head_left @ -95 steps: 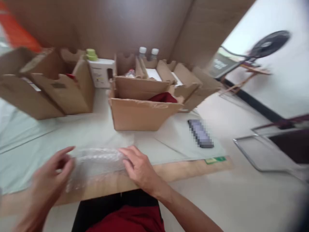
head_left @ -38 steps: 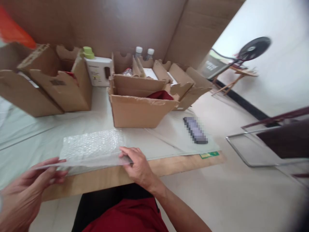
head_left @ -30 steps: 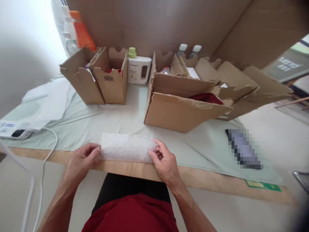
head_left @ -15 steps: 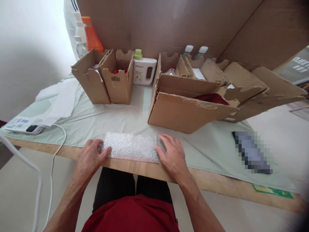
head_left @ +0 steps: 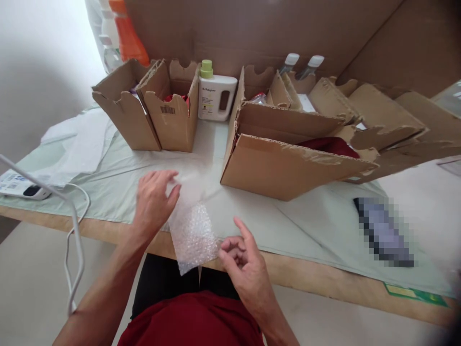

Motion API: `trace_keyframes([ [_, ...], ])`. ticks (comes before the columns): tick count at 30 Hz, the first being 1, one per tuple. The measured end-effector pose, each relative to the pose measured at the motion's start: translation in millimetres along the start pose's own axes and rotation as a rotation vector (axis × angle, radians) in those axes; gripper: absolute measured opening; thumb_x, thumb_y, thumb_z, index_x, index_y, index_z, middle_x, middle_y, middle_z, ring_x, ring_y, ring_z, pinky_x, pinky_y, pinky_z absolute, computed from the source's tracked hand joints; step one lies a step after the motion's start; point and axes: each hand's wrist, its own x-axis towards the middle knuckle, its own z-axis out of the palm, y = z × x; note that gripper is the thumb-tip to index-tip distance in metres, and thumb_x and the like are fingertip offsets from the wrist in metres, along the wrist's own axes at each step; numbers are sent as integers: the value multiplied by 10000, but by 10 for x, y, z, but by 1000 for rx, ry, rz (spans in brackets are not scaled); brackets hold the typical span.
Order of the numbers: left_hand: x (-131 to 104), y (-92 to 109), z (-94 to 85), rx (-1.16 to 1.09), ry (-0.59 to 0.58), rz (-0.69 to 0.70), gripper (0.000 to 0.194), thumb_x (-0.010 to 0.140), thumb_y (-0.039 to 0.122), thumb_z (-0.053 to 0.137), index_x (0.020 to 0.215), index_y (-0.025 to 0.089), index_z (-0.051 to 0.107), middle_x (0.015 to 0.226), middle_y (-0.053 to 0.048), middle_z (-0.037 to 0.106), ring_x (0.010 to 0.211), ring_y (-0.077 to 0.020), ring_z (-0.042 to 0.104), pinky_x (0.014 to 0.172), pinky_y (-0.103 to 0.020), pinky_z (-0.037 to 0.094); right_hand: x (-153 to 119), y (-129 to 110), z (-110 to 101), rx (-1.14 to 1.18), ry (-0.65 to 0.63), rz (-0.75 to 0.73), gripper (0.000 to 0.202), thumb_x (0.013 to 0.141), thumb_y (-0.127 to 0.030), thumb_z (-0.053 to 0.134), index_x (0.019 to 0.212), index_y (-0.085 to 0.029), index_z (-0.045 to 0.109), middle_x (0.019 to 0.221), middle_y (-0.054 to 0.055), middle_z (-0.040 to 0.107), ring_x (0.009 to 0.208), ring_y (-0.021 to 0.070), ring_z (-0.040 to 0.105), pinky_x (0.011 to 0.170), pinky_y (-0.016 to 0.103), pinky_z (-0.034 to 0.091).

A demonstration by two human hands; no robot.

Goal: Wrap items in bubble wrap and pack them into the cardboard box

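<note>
A clear bubble wrap piece point(head_left: 194, 235) lies slantwise over the table's front edge, its lower end jutting past the wood. Its upper end is smeared by motion. My left hand point(head_left: 154, 197) is at the upper left of the wrap, thumb and fingers apart around a gap. Near the wrap's lower right side, my right hand point(head_left: 243, 262) has the index finger stretched out and the other fingers loosely bent. Its thumb tip is close to the wrap's edge; whether it touches is unclear.
Cardboard boxes point(head_left: 284, 168) stand at the back right, two more cardboard boxes point(head_left: 169, 125) at the back left. Between them is a white detergent bottle point(head_left: 212, 98). A white power bank point(head_left: 25, 185) with a cable lies left, a pixelated dark item point(head_left: 385, 233) right.
The bubble wrap has turned from lying sideways to pointing toward me. My left hand has moved up and away; my right hand has shifted lower and come off the wrap's end.
</note>
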Motion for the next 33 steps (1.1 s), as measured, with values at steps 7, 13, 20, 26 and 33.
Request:
trace_keyframes([
  [7, -210, -199, 89, -72, -42, 79, 396, 951, 217, 557, 1345, 195, 592, 1421, -156, 620, 1371, -324, 545, 1156, -536, 430, -26, 19, -95, -337, -158, -307, 375, 914, -163, 620, 1283, -229, 646, 1224, 99, 707, 991, 223, 703, 909, 395, 599],
  [13, -1290, -317, -453, -121, -272, 243, 481, 930, 289, 666, 1398, 259, 560, 1517, -141, 553, 1482, -346, 433, 1156, -535, 459, 55, 25, -6, -703, -314, -561, 549, 824, -126, 709, 1358, -200, 607, 1436, 162, 622, 1276, 361, 574, 970, 534, 522],
  [20, -1420, -128, -192, -193, -181, 363, 384, 938, 31, 544, 1250, 215, 669, 1346, -91, 711, 1420, -279, 525, 1161, -490, 454, 94, -21, 111, -679, -232, -629, 235, 912, -138, 663, 1119, -238, 712, 1267, 114, 700, 1122, 284, 638, 900, 446, 526],
  [26, -1187, 1, -229, -443, -87, 156, 163, 953, 109, 599, 1032, 194, 715, 893, -36, 773, 864, -178, 699, 794, -304, 570, 153, -182, 154, -390, -187, -555, 179, 1016, -146, 520, 1013, -220, 683, 1076, 63, 773, 940, 191, 720, 843, 327, 542],
  [33, -1116, 35, -115, -353, -57, -91, 138, 966, 242, 612, 911, 189, 726, 697, 15, 712, 601, -132, 666, 583, -234, 502, 486, -140, 320, -390, -119, -278, 188, 1024, -290, 571, 1145, -207, 689, 797, 3, 755, 643, 152, 682, 626, 253, 519],
])
